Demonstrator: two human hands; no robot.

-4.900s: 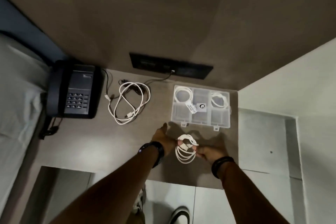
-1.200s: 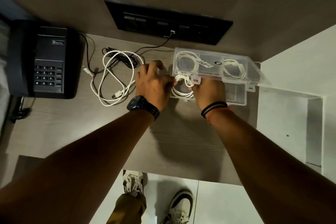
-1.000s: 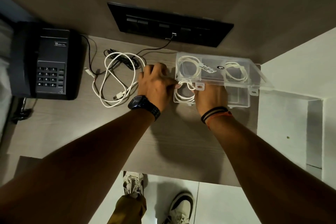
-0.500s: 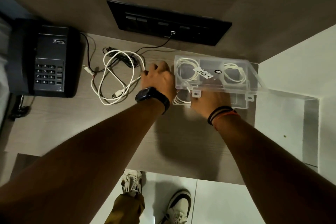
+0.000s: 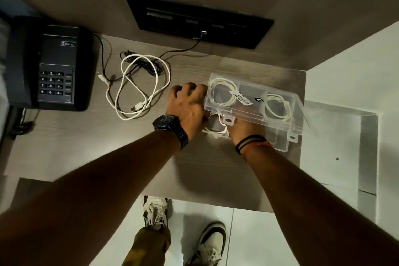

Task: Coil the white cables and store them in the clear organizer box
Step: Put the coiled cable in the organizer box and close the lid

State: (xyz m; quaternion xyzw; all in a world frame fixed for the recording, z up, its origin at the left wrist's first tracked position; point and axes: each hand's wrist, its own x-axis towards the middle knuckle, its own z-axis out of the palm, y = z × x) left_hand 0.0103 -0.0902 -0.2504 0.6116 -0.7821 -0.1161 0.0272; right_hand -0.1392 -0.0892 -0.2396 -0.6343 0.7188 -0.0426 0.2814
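While its clear lid (image 5: 251,89) stands tilted, half raised, the box (image 5: 280,146) sits on the table (image 5: 205,168) with a coiled white cable (image 5: 216,134) at its front-left corner, between the two hands. Two more coils show through the lid, a left coil (image 5: 222,80) and a right coil (image 5: 276,96). The left hand (image 5: 187,108) bends its fingers against the box's left end; I cannot tell whether its grip holds anything. The right hand (image 5: 241,130) reaches under the lid's front edge, its grip hidden. A loose white cable (image 5: 138,106) lies left of the box, a phone (image 5: 54,67) farther left, a black panel (image 5: 198,19) behind.
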